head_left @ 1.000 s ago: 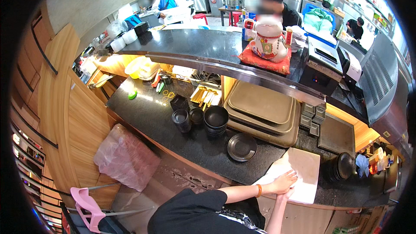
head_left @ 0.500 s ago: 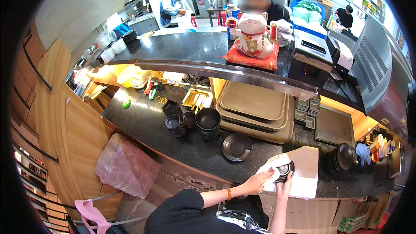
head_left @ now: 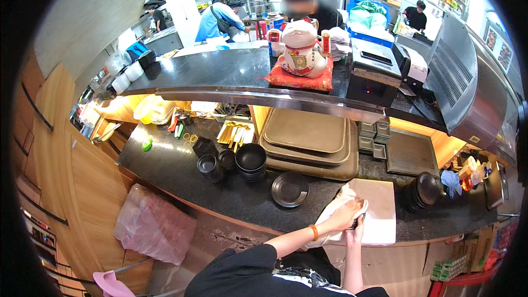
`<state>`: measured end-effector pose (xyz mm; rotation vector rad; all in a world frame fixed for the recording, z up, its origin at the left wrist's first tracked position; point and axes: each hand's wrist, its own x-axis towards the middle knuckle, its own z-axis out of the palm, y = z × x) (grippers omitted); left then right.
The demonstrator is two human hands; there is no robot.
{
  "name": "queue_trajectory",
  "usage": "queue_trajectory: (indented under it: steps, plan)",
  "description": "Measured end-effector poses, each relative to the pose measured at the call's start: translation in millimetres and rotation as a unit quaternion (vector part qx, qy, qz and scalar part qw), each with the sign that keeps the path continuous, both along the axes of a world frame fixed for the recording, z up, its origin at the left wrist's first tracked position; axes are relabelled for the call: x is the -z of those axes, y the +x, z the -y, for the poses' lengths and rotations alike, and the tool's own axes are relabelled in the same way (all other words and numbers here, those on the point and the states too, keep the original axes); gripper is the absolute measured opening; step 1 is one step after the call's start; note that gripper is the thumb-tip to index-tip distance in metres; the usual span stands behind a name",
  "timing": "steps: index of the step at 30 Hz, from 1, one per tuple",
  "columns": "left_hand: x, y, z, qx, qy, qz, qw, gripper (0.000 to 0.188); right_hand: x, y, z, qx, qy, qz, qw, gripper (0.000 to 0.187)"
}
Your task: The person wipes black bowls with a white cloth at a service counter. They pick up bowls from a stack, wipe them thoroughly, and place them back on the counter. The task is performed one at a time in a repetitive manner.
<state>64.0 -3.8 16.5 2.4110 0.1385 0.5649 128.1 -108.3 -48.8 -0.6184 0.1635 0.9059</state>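
White cloth (head_left: 331, 207) is gripped in my left hand (head_left: 345, 214), which presses down over a small stack of round black dishes. From below, my right hand (head_left: 355, 233) holds up these black dishes (head_left: 360, 219); only a dark edge of them shows between the hands and the cloth. Both hands are above the near edge of a white sheet (head_left: 378, 209) on the dark counter (head_left: 236, 203). Just left of them lies a round black plate (head_left: 290, 190), apparently stacked on others.
Black bowls (head_left: 251, 159) and stacked cups (head_left: 209, 166) stand left of large brown trays (head_left: 308, 137). To the right are small square dishes (head_left: 374, 136) and a stack of black plates (head_left: 423, 190). A raised shelf (head_left: 214, 71) bears a cat figurine (head_left: 301, 49). Co-workers stand beyond.
My left hand has brought the cloth over the dishes, covering their tops, which showed before. The view has shifted slightly. A co-worker in blue at the back now bends forward.
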Motion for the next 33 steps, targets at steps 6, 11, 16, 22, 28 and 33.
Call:
queue_trajectory:
  steps: [6, 11, 16, 22, 28, 33]
  plan:
    - [14, -33, 23, 0.019, -0.035, -0.005, 0.999, 0.053, 51, 11, 4, 0.020, -0.102, 0.075, 0.992, 0.035]
    - [19, -44, -2, -0.029, -0.134, -0.037, 0.990, 0.053, 2, -2, -10, 0.007, -0.053, 0.008, 0.999, 0.031]
    - [17, -11, -5, -0.064, -0.035, 0.038, 0.997, 0.042, 19, 12, -9, 0.043, -0.053, 0.002, 0.998, 0.027]
    - [13, -49, -4, -0.014, -0.269, -0.073, 0.960, 0.036, -17, 10, 20, 0.063, -0.069, 0.079, 0.993, 0.031]
    - [22, -74, -22, 0.007, -0.822, 0.173, 0.543, 0.048, -142, 58, 48, 0.179, -0.351, 0.421, 0.817, 0.061]
    - [14, -69, -22, 0.038, -0.820, 0.140, 0.553, 0.046, -230, 129, 50, 0.257, -0.377, 0.669, 0.586, 0.020]
